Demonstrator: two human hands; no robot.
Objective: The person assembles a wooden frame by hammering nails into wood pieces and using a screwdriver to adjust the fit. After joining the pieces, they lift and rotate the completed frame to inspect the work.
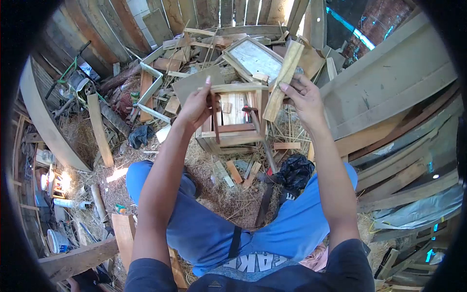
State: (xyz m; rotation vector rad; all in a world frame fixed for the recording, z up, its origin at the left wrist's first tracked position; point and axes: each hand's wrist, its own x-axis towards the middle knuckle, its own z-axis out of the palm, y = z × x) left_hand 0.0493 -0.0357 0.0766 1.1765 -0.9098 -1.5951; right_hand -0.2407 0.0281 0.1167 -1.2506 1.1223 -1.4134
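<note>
My right hand (302, 97) is closed around a short, flat piece of light wood (283, 82), which tilts up to the right. My left hand (195, 106) pinches a thin, reddish-brown wooden strip (215, 121) that hangs down over the near left part of a wooden box frame (228, 140). The box sits on the ground between my knees, with a small wood block (226, 107) inside. What looks like a hammer (253, 119) leans on the box's right side. Behind the box lies a wooden frame with a whitish panel (255, 56).
Wood offcuts (234, 171) lie on the straw-covered ground before me, beside a black plastic bag (296, 171). Long boards (389, 85) lean at the right. A curved plank (51, 117) and a pale angled frame (153, 85) stand at the left. A plank wall (202, 13) closes the back.
</note>
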